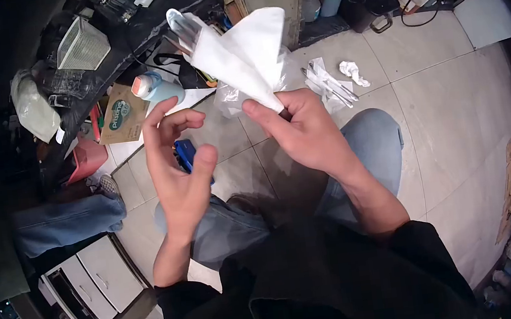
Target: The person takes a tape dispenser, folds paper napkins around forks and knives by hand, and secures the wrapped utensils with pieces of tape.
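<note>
My right hand [308, 125] grips a white paper napkin [228, 58] by its narrow lower end. Metal cutlery [180, 26], with a spoon's rounded tip showing, sticks out of the upper left of the wrap; the rest is hidden in the paper. To the left, my left hand [178, 171] is raised with curved fingers apart, holding nothing. A blue object [185, 155] shows partly behind it. Clear plastic [230, 101] lies under the napkin. More cutlery [342, 93] on a white napkin [318, 76] and a crumpled white tissue [354, 72] rest on the floor.
A bottle of light-blue liquid [162, 89] stands beside a cardboard box [121, 115] at the left. A white wire basket [83, 45] sits on a dark shelf. Another person's jeans leg [70, 223] extends in from the left. A black container [367, 8] and cables are at the back right.
</note>
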The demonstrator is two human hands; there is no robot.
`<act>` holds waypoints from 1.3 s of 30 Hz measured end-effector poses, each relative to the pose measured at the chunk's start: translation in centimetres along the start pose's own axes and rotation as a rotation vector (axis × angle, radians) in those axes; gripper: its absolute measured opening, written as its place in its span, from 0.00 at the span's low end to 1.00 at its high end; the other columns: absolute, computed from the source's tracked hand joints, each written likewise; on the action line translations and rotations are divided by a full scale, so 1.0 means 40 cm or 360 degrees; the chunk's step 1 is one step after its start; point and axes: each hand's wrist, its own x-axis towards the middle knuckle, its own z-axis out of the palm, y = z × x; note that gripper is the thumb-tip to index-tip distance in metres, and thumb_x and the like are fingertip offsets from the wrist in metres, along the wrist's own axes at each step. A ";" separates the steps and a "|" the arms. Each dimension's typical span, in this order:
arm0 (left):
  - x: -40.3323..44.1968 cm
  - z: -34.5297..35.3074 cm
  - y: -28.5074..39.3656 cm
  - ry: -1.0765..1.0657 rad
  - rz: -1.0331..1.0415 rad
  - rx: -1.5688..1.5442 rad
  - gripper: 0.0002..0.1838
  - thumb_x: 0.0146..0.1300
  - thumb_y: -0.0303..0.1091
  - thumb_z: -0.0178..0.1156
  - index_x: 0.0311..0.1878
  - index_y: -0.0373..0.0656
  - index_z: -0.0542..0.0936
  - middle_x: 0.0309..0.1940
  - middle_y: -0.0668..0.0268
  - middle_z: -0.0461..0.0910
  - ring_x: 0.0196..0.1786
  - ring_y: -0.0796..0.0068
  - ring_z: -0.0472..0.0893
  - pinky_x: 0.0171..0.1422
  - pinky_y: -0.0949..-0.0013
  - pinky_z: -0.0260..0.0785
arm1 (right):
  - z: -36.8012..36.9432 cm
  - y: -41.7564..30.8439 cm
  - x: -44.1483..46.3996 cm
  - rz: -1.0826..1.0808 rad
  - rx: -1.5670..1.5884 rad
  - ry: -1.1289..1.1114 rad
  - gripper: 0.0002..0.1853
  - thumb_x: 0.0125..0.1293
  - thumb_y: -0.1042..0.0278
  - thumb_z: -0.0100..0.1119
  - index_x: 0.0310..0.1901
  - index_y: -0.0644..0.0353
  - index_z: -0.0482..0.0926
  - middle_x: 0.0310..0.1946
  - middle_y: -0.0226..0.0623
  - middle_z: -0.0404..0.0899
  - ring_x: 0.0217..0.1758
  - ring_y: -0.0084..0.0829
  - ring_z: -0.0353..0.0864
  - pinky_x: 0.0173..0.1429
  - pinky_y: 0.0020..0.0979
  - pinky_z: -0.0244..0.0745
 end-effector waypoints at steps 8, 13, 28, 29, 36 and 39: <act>0.103 -0.021 0.064 0.0208 0.0563 0.0692 0.46 0.46 0.49 0.78 0.63 0.37 0.66 0.51 0.59 0.72 0.53 0.67 0.72 0.59 0.64 0.61 | -0.011 0.021 0.006 0.0048 -0.0414 -0.0089 0.13 0.69 0.63 0.59 0.34 0.65 0.83 0.15 0.29 0.72 0.17 0.26 0.63 0.25 0.32 0.59; 0.224 -0.036 0.145 -0.0816 0.1079 0.1526 0.37 0.46 0.40 0.75 0.61 0.41 0.74 0.56 0.58 0.75 0.60 0.53 0.72 0.70 0.56 0.54 | 0.000 0.062 -0.018 -0.0185 -0.0948 -0.0145 0.10 0.67 0.63 0.61 0.36 0.62 0.83 0.16 0.43 0.72 0.18 0.40 0.71 0.30 0.39 0.66; 0.263 0.008 0.095 -0.1869 0.0679 0.1243 0.05 0.57 0.34 0.64 0.29 0.46 0.86 0.29 0.68 0.83 0.40 0.68 0.77 0.64 0.61 0.57 | 0.012 0.103 -0.026 -0.0248 -0.0991 -0.0250 0.12 0.67 0.60 0.60 0.40 0.62 0.83 0.25 0.49 0.80 0.31 0.51 0.79 0.39 0.45 0.72; 0.243 0.009 0.106 -0.1880 0.0683 0.1243 0.05 0.57 0.34 0.64 0.29 0.46 0.86 0.29 0.68 0.83 0.40 0.68 0.77 0.64 0.61 0.57 | 0.007 0.081 -0.022 -0.0130 -0.0934 -0.0349 0.13 0.67 0.60 0.60 0.40 0.63 0.83 0.26 0.50 0.80 0.30 0.49 0.79 0.39 0.44 0.72; 0.089 -0.013 0.117 -0.0808 0.1696 0.2030 0.13 0.45 0.36 0.63 0.37 0.53 0.86 0.36 0.79 0.77 0.49 0.76 0.78 0.60 0.62 0.56 | -0.020 0.068 -0.001 -0.0007 -0.0262 -0.0649 0.14 0.72 0.62 0.56 0.49 0.65 0.76 0.22 0.30 0.73 0.25 0.22 0.70 0.32 0.29 0.67; 0.074 -0.042 0.077 -0.0513 0.1739 0.2059 0.15 0.46 0.37 0.64 0.41 0.53 0.87 0.40 0.80 0.80 0.47 0.76 0.78 0.57 0.63 0.55 | -0.020 0.000 -0.013 0.0367 0.0247 -0.0646 0.14 0.74 0.61 0.54 0.50 0.64 0.74 0.24 0.23 0.68 0.27 0.16 0.64 0.31 0.22 0.61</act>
